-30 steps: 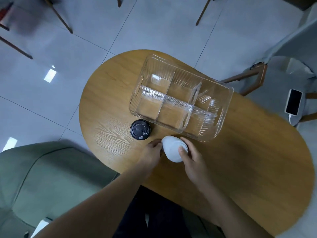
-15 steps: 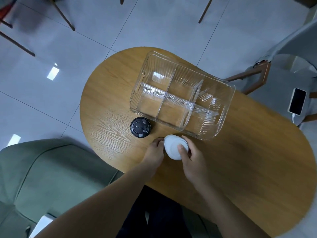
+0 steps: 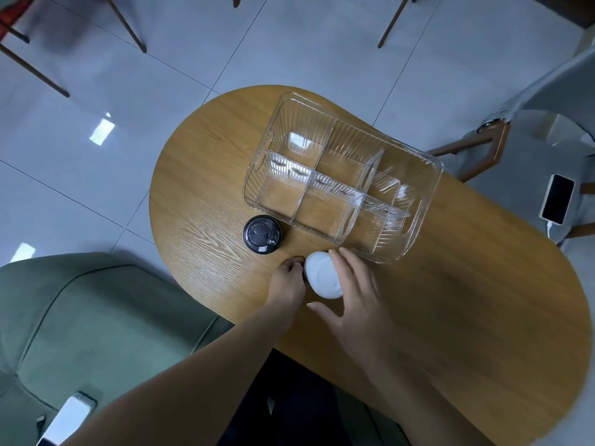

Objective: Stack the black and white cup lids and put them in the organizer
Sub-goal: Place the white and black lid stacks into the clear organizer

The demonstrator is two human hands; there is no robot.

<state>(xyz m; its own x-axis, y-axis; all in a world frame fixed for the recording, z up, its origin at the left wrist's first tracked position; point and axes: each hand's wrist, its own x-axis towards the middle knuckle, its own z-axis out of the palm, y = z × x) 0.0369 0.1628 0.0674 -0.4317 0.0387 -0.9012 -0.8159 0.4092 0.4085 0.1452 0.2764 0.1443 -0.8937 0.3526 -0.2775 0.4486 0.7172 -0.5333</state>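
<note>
A white cup lid (image 3: 322,275) sits tilted just above the wooden table (image 3: 457,317), in front of the clear plastic organizer (image 3: 426,188). My left hand (image 3: 287,281) has curled fingers at the lid's left edge and pinches it. My right hand (image 3: 352,292) lies against the lid's right side with straight, spread fingers, the thumb off the lid. A black cup lid (image 3: 262,235) rests flat on the table to the left, near the organizer's front left corner. No lids are in the organizer's several compartments.
A green armchair (image 3: 83,320) stands at the table's near left. On a grey chair at the right lies a phone (image 3: 558,199) on a charging cable. Chair legs stand on the tiled floor beyond the table.
My right thumb has lifted off the white lid and the fingers have straightened. The lid and both hands have stayed in about the same spot. The black lid has not moved.
</note>
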